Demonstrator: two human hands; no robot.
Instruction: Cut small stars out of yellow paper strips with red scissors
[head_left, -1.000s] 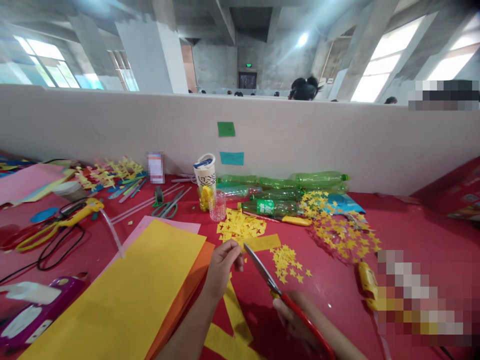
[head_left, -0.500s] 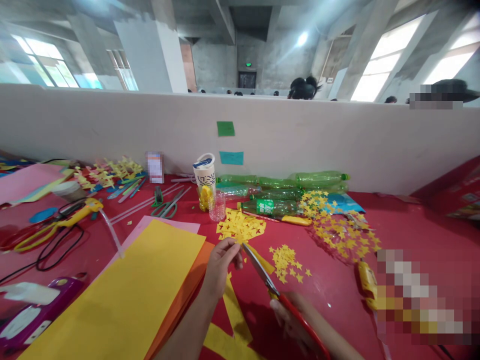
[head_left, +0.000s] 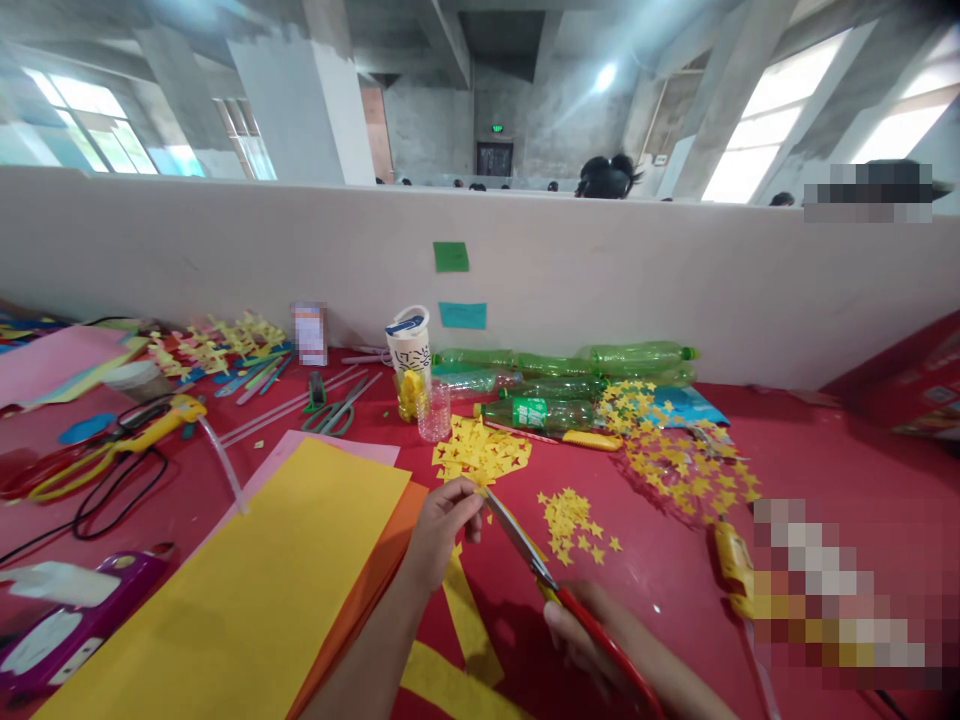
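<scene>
My left hand (head_left: 448, 530) pinches a small piece of yellow paper (head_left: 480, 480) between thumb and fingers. In my right hand (head_left: 585, 630) are scissors (head_left: 525, 545) with red handles, their tips touching or very close to that paper by my left fingertips; I cannot tell which. Just beyond lies a heap of yellow paper scraps (head_left: 480, 450) with star-shaped holes. To the right of the blades is a pile of small yellow paper stars (head_left: 570, 525). Yellow paper strips (head_left: 472, 620) lie below my hands on the red table.
Left of my arm are yellow sheets (head_left: 247, 580) over orange and pink ones. Green plastic bottles (head_left: 555, 412), a white cup (head_left: 409, 345) and a yellow cutter (head_left: 592, 440) stand or lie toward the white partition (head_left: 300, 240). Glue guns (head_left: 176, 415) lie on the left and right.
The scissors have shifted slightly, and the yellow strip that showed beside the blades is now mostly hidden behind them. My left hand stays nearly in place.
</scene>
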